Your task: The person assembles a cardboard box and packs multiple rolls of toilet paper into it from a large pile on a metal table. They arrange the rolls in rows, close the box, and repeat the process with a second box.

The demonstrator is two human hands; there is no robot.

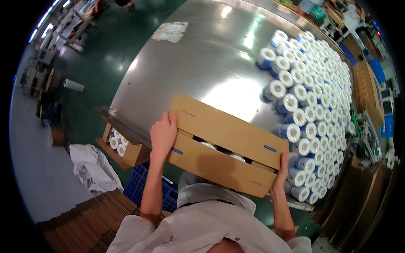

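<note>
A long brown cardboard box (211, 166) is in front of me at the near edge of the metal table (181, 71). Its two long top flaps lean toward each other, and through the gap between them parts of white rolls (237, 157) show inside. My left hand (163, 134) grips the box's left end, fingers on the far flap. At the right end my right hand (280, 173) holds the side, its thumb or fingers up along the edge; part of that hand is hidden behind the box.
Many white rolls with blue wrapping (298, 91) stand packed on the table's right side. Left of me, an open carton (136, 154) holds more rolls, near a blue plastic crate (139, 185). Flat cardboard stacks (90, 221) lie lower left and lower right.
</note>
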